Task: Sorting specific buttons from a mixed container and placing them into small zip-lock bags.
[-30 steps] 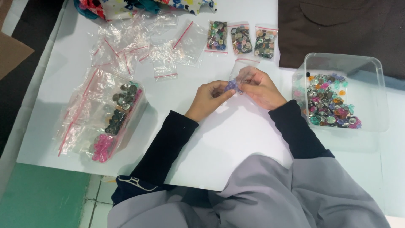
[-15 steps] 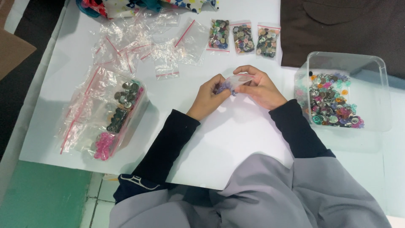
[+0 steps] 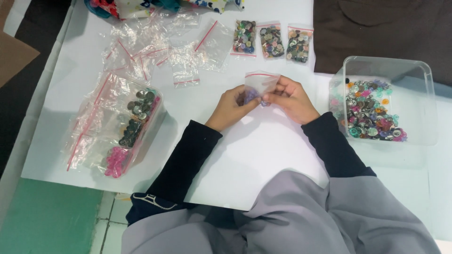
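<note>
My left hand (image 3: 231,106) and my right hand (image 3: 292,98) meet over the middle of the white table (image 3: 263,146). Between them they hold a small clear zip bag (image 3: 260,83) with a red strip, standing upright. A few purple buttons show at its bottom, between my fingertips. Both hands pinch the bag from either side.
A clear plastic tub (image 3: 383,101) of mixed coloured buttons stands at the right. Three filled small bags (image 3: 272,41) lie in a row behind my hands. Several empty zip bags (image 3: 155,51) are scattered at the back left. A large bag (image 3: 125,124) of dark and pink buttons lies left.
The small bag has come up from lying low between my hands to standing upright. My hands stay in much the same spot.
</note>
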